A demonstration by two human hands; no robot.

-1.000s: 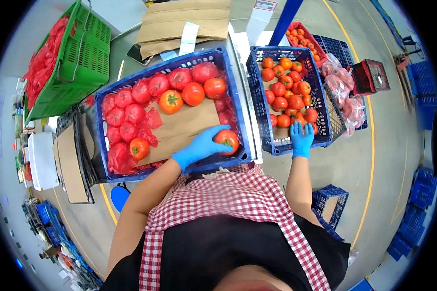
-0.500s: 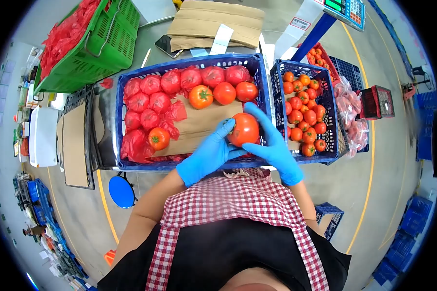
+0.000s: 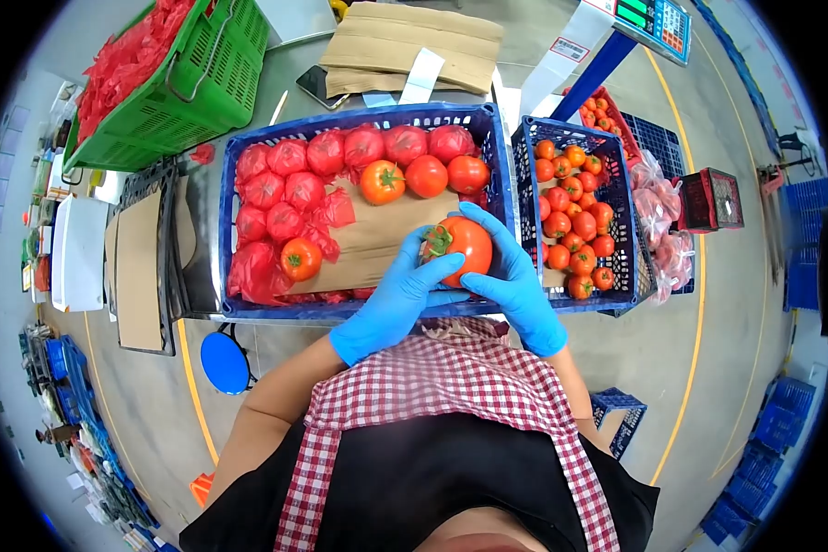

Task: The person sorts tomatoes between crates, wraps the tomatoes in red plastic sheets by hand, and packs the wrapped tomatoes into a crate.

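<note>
A large red tomato (image 3: pixel 469 243) is held between my two blue-gloved hands, over the near right part of a blue crate (image 3: pixel 340 314). My left hand (image 3: pixel 397 299) grips its left side by the green stem, thumb across the front. Curled round its right side is my right hand (image 3: pixel 522 285). Inside the crate, several tomatoes in red wrapping (image 3: pixel 305 191) line the back and left. Unwrapped are a tomato (image 3: pixel 382 182) and two more beside it at the back, plus a tomato (image 3: pixel 301 259) at the front left. Brown cardboard (image 3: pixel 377 236) covers the crate's floor.
To the right stands a second blue crate (image 3: pixel 627 235) of loose tomatoes, near a scale (image 3: pixel 651 23) on a blue post. A green basket (image 3: pixel 213 87) of red wrapping is at the back left. Cardboard sheets (image 3: pixel 414 41) and a phone (image 3: pixel 315 85) lie behind the crate.
The tomato in my hands has turned so that its green stem now shows at the left. My fingers have shifted around it; the other tomatoes stay in place.
</note>
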